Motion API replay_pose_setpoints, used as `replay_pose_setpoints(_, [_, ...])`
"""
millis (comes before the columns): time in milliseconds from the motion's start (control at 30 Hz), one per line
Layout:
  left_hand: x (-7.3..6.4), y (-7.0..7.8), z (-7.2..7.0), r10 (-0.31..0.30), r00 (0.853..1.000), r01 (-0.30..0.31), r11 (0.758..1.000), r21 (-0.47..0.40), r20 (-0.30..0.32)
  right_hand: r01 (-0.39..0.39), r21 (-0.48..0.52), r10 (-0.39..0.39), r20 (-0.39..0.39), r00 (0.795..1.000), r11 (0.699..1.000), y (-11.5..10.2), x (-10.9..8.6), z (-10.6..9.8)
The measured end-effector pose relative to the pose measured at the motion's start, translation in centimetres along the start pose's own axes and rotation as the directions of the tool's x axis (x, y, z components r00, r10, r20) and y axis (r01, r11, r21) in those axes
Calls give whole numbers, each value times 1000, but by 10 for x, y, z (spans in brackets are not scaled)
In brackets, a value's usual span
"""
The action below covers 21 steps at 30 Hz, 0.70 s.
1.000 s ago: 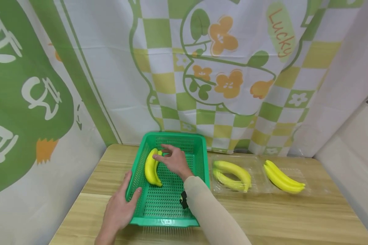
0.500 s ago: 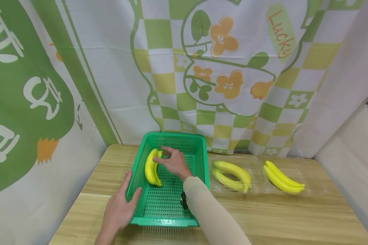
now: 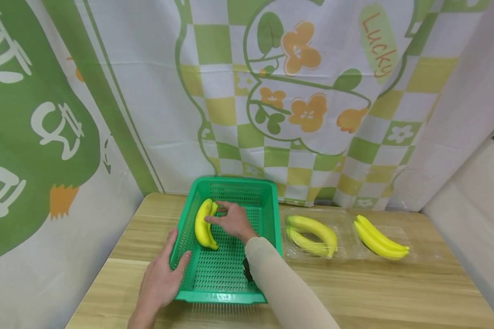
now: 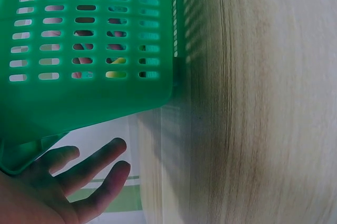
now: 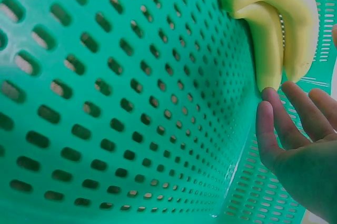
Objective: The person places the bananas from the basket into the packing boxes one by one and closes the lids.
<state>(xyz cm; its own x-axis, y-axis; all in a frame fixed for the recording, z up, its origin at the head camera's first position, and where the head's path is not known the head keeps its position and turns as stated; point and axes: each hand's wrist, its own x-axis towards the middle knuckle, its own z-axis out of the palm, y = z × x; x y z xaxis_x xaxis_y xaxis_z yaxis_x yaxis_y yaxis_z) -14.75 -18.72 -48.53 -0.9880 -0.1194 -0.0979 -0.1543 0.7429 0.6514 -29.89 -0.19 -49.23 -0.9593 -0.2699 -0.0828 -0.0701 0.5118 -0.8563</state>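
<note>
We rest our left hand [image 3: 159,278], fingers loosely extended, at the green plastic basket's [image 3: 220,298] side; our right hand [image 3: 232,221] is relaxed, gripping nothing, fingertips beside the paired bananas [image 3: 203,226] inside. We seem to be arranging that pair; moving it further would call for a gentle pinch.

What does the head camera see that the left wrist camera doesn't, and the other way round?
Only the head view: the word "Lucky", a beige sleeve, and, on the right, bananas in clear containers.

Only the left wrist view: three spread fingertips of the left hand, just outside the green basket.

Both: that basket, that hand and the wooden table.
</note>
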Motion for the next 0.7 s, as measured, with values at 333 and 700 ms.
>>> replay_pose_setpoints(333, [-1, 0, 0, 9, 1000, -9, 1000, -5, -2, 25, -68, -22, 53, 998, 997, 3, 1, 7])
replay_pose_setpoints(700, [0, 0, 0, 10, 1000, -10, 1000, -2, -10, 30, -98, -19, 107, 994, 995, 4, 1, 13])
